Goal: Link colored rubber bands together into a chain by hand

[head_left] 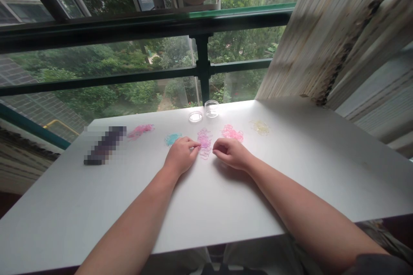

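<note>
A pile of purple elastic bands [204,138] lies on the white table between my hands, with a few pinker bands at its near end. My left hand [182,154] rests at the pile's left edge, fingertips pressed together and touching it; what they pinch is too small to make out. Just right of the pile, my right hand [232,153] is curled with thumb and fingers closed together, and its contents are hidden. Behind the left hand is a teal pile of bands [173,139]. A coral-pink pile [232,133] sits behind the right hand.
A pink-red pile of bands [140,131] lies at the left, a pale yellow pile [260,127] at the right. A clear round container [211,109] and a shallow clear lid [195,117] stand at the back. A blurred-out dark object [106,146] lies far left. Window railing borders the table [206,206].
</note>
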{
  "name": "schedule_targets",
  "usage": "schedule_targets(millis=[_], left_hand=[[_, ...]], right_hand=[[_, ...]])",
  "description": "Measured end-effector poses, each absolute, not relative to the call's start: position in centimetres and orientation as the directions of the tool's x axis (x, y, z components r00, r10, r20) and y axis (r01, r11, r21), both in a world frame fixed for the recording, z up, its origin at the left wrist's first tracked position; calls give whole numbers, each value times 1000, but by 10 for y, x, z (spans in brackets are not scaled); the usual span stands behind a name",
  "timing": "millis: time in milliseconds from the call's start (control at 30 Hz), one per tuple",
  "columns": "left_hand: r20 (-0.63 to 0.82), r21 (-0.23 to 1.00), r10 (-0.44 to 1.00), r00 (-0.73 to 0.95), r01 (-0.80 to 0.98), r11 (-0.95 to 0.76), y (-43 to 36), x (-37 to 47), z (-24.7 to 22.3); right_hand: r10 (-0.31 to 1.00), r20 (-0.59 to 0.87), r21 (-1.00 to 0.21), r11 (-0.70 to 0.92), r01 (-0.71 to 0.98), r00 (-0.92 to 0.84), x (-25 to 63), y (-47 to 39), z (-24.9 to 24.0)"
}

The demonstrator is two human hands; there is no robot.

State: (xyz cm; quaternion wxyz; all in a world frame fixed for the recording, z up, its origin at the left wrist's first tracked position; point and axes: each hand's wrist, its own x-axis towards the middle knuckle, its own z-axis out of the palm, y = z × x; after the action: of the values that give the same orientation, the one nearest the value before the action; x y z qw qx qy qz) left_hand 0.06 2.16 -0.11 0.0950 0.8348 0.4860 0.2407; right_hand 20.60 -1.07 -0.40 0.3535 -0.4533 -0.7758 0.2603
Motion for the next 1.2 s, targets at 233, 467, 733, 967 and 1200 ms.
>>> schedule_targets(millis=[233,467,733,967,1200], left_hand=[[317,380,839,442,751,-539,23,0,-4],[335,383,829,448,739,-554,25,-2,-8],[427,550,882,200,716,-429,30,-19,3],[513,642,840,-178,728,-238,53,-75,11],[373,657,863,-341,753,13,58,-137,-1]], right_hand=[[893,304,-728,442,524,-332,206,-10,-5],[908,343,-727,419,545,-241,205,-9,-4],[938,221,-722,342,602,-267,209,-8,-4],[911,48,-717,317,621,-409,214,-7,-2],[858,-32,-730,330,598,-513,219,-6,2]])
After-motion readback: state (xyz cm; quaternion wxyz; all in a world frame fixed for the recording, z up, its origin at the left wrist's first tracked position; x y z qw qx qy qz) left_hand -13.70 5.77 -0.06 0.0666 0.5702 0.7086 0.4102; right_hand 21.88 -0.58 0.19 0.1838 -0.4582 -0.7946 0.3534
